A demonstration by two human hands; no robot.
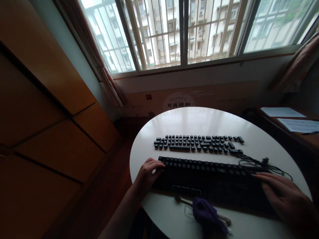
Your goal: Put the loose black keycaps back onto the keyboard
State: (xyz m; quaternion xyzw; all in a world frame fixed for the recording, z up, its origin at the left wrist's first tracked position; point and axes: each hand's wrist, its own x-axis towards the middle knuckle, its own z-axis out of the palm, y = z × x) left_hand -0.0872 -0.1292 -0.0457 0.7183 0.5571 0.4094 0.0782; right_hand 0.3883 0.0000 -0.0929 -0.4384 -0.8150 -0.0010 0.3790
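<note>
A black keyboard lies across the near half of the round white table. Keycaps fill its far rows, while its nearer part is dark and bare of caps, with a thin wire bar showing there. My left hand grips the keyboard's left end, thumb and fingers closed at its upper corner. At the right end my right hand holds the edge, fingers reaching over the top. Beyond the keyboard, loose black keycaps are laid out in rows on the table.
A purple cloth lies on the white table near me, with a brush-like tool beside it. The coiled black cable rests at the right. Papers lie on a brown side table; a cabinet stands left.
</note>
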